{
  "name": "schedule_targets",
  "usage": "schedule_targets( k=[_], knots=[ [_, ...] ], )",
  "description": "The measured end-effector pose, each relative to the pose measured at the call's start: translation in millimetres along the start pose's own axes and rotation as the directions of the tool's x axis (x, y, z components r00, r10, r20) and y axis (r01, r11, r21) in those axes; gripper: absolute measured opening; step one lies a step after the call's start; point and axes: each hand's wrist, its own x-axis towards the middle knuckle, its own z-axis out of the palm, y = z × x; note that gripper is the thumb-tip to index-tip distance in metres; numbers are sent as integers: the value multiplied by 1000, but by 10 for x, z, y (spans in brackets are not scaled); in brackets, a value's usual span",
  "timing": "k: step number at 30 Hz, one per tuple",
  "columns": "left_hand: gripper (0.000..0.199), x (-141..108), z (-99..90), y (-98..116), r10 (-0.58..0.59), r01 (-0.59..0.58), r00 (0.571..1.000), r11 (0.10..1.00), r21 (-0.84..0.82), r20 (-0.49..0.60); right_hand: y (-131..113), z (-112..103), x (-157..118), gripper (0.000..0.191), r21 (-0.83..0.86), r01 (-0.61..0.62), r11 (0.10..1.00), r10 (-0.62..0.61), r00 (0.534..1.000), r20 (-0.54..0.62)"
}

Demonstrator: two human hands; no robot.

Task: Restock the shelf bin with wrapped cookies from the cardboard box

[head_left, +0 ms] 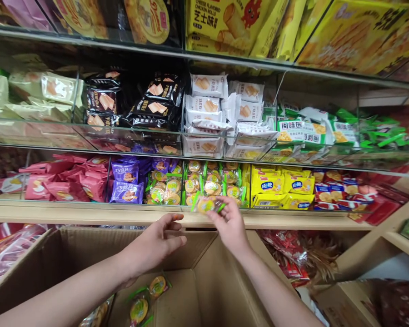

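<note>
My right hand point(230, 223) pinches a small clear-and-green packet of round biscuits point(205, 205) in front of the lowest shelf. Just behind it, matching biscuit packets point(213, 181) stand stacked in a glass-fronted compartment. My left hand point(160, 238) hovers over the open cardboard box point(184, 250), fingers apart and curved, holding nothing. Inside the box lie a few more biscuit packets point(138, 309), partly covered by my left forearm.
Purple packets point(125, 178) and red packets point(66, 181) fill compartments to the left; yellow packets point(282, 185) are at right. Glass panels point(143, 141) front the shelves. Above are white packets point(207, 109) and black packets point(157, 102). Red bags point(286, 250) lie beside the box.
</note>
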Motion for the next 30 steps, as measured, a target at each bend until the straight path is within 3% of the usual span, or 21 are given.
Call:
schedule_targets(
  k=[2,5,8,11,13,24,30],
  knots=[
    [53,-2,-13,-22,40,-41,999,998,54,10,-54,-62,190,33,-229,107,967,-117,993,-30],
    [47,-2,-48,-113,63,-64,998,987,148,15,-109,-35,383,29,-487,246,838,-197,969,151],
    [43,-19,-71,-232,101,-91,995,964,249,-27,-135,74,409,28,-607,406,683,-266,913,311],
    [41,-53,-54,-304,137,-120,990,936,330,-29,-150,152,351,29,-756,449,476,-355,885,302],
    [41,-73,-27,-316,155,-140,988,923,359,-14,-149,162,333,26,-797,466,385,-380,867,323],
    [39,-94,29,-311,141,-147,989,858,492,49,-118,105,443,14,-795,499,344,-305,860,408],
    [39,-149,61,-302,110,-143,990,825,547,93,-145,95,393,26,-790,487,372,-311,867,388]
  ],
)
